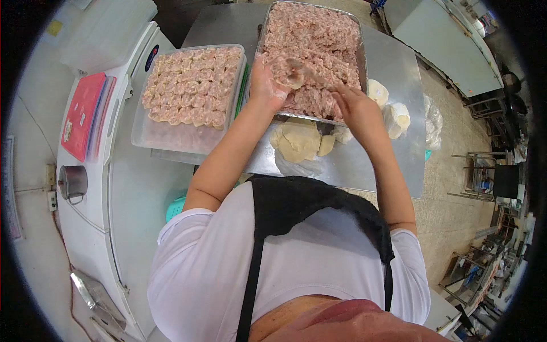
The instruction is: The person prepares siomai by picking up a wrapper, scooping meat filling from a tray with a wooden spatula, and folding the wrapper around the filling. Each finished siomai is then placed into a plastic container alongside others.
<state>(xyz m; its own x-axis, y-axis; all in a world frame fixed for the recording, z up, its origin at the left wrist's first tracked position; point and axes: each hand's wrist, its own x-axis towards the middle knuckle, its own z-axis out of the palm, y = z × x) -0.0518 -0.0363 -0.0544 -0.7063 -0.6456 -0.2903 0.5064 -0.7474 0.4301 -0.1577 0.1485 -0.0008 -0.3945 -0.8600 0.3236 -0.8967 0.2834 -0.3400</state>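
My left hand is cupped around a dumpling wrapper with meat filling, at the left side of a metal tray heaped with minced meat. In my right hand is the handle of a thin spoon-like tool. Its far end reaches the filling in my left hand, and its exact shape is blurred. To the left, a clear plastic container holds rows of filled dumplings. Loose pale wrappers lie on plastic below the tray.
Stacked wrappers in plastic sit right of the tray on the steel table. A white freezer stands at left, bearing a metal pot and a pink board. Racks line the right side.
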